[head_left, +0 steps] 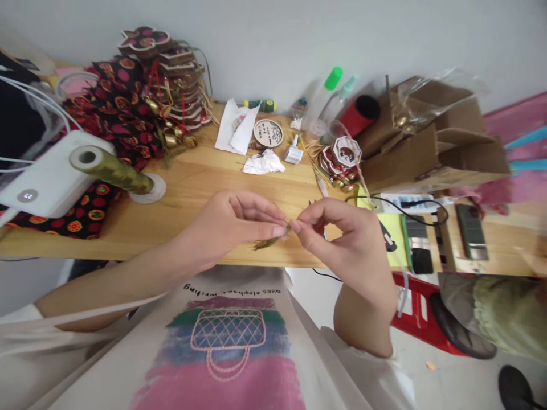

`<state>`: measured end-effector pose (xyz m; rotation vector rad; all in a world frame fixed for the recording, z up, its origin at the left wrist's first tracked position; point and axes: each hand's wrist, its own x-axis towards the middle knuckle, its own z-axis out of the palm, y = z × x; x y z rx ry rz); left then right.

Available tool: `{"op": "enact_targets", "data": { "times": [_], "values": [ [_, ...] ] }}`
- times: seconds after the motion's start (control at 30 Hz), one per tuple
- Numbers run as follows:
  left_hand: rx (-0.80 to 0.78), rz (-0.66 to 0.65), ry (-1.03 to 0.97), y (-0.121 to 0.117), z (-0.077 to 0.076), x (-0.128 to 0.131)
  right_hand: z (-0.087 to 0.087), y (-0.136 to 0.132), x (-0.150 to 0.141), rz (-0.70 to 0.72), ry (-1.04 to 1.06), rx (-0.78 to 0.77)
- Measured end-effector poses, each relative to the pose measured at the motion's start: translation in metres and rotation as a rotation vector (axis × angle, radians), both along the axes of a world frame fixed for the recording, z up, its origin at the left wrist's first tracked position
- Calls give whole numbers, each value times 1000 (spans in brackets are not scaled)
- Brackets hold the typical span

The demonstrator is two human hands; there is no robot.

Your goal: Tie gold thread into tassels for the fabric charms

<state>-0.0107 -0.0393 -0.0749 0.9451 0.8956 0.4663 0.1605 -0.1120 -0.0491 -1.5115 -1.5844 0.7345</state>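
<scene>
Close to the front edge of the wooden table [205, 176], both hands meet fingertip to fingertip. My left hand [243, 219] pinches an olive-gold thread tassel [265, 244], whose loose strands stick out below the fingers. My right hand [346, 230] is closed too, thumb and forefinger pressed together at the tassel's top end; the small part there is mostly covered by the fingertips. To the left stands a tilted-looking spool of olive thread [123, 173] on a white base.
Behind lie crumpled tissues [264, 163], a round printed disc [268, 134] and a small white bottle [294, 152]. Stacked pendants [175, 74] and a white device [55, 171] are left. Octagonal pendants [342, 156], a cardboard box [427, 136] and phones [471, 232] are right.
</scene>
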Motion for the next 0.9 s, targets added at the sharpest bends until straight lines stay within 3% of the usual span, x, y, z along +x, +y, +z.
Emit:
{"op": "enact_targets", "data": {
  "times": [0.17, 0.47, 0.9],
  "values": [
    [16, 91, -73, 1, 0, 1, -7, -6, -10, -155, 117, -6],
    [69, 173, -116, 3, 4, 2, -16, -14, -39, -267, 323, -24],
    [59, 190, -117, 4, 3, -2, -15, -16, -42, -309, 344, -3]
  ]
}}
